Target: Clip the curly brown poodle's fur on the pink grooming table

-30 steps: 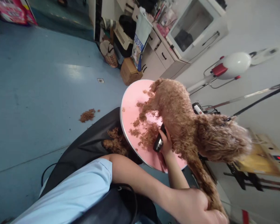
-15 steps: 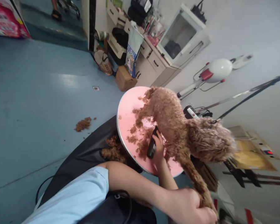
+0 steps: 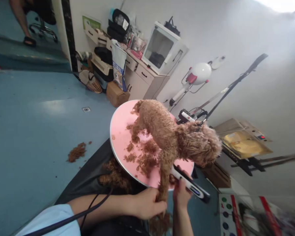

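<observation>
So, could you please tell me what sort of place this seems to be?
Probably a dog-grooming room: a curly-haired brown dog is on a round pink table among clumps of cut fur, and the right hand holds a hair clipper.

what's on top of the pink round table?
On the pink table: the curly brown dog and loose clumps of brown fur. The tabletop directly beneath the dog and the clumps is covered, so anything under them can't be seen.
</observation>
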Action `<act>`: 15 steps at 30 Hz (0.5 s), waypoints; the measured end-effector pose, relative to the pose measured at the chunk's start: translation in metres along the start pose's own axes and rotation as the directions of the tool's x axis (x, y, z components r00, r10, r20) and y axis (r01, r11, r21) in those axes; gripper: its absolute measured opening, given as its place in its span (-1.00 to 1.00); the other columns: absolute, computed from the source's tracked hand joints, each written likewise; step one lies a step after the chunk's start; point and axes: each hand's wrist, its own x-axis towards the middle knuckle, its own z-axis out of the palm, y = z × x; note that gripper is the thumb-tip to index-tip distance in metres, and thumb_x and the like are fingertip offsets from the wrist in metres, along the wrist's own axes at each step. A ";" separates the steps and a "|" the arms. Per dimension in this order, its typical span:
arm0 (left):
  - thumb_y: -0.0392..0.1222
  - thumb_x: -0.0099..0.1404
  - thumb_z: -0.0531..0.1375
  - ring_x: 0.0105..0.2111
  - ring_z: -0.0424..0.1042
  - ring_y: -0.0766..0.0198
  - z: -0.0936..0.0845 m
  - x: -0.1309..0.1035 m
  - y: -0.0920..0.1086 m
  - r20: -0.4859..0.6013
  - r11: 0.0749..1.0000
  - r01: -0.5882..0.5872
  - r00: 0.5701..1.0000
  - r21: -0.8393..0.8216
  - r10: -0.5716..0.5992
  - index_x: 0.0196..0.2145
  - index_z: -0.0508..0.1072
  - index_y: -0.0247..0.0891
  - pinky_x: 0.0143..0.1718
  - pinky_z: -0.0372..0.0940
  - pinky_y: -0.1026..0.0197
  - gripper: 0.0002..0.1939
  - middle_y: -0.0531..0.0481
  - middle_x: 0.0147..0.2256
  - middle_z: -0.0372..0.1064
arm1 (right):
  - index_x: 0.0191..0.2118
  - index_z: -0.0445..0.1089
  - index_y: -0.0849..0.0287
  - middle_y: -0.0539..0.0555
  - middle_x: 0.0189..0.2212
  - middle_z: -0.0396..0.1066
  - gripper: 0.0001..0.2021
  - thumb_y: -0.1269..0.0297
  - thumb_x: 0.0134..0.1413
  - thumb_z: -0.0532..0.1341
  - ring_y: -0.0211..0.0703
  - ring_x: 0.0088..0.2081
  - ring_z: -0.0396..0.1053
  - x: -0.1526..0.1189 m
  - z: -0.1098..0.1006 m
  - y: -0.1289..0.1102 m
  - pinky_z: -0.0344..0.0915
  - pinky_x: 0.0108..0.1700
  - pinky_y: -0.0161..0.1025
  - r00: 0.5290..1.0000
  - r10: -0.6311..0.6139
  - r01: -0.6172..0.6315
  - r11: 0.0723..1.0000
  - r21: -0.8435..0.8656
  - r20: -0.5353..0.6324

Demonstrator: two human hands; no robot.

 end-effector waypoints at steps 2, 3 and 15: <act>-0.22 0.21 0.01 -0.54 0.25 0.35 -0.007 0.006 -0.020 -0.091 0.980 0.061 0.995 0.188 -0.044 -0.52 0.38 -0.33 -0.50 0.17 0.31 -0.76 0.04 -0.56 0.30 | -0.05 0.22 -0.13 0.12 -0.10 0.42 -0.78 0.06 0.25 -0.02 0.05 -0.21 0.47 0.000 -0.022 -0.012 0.39 -0.51 -0.10 0.952 0.114 -0.096 0.993 0.074 -0.286; -0.21 0.22 0.00 -0.55 0.24 0.34 -0.010 0.009 -0.027 -0.140 0.950 0.080 0.989 0.302 -0.039 -0.54 0.37 -0.33 -0.49 0.17 0.30 -0.74 0.03 -0.57 0.29 | -0.09 0.21 -0.11 0.12 -0.12 0.44 -0.80 0.06 0.18 0.03 0.07 -0.26 0.48 0.007 -0.032 -0.021 0.34 -0.58 -0.13 0.915 0.151 -0.122 0.988 0.098 -0.375; -0.14 0.29 0.02 -0.28 0.51 0.02 -0.015 0.008 -0.039 -0.105 0.665 -0.011 0.985 0.746 0.135 -0.16 0.44 -0.35 -0.25 0.36 0.08 -0.69 -0.21 -0.25 0.50 | -0.29 0.33 0.16 0.12 -0.37 0.50 -0.66 -0.05 0.03 0.24 0.02 -0.30 0.47 0.153 0.025 -0.140 0.28 -0.31 -0.23 0.849 0.350 0.048 0.696 -0.717 0.396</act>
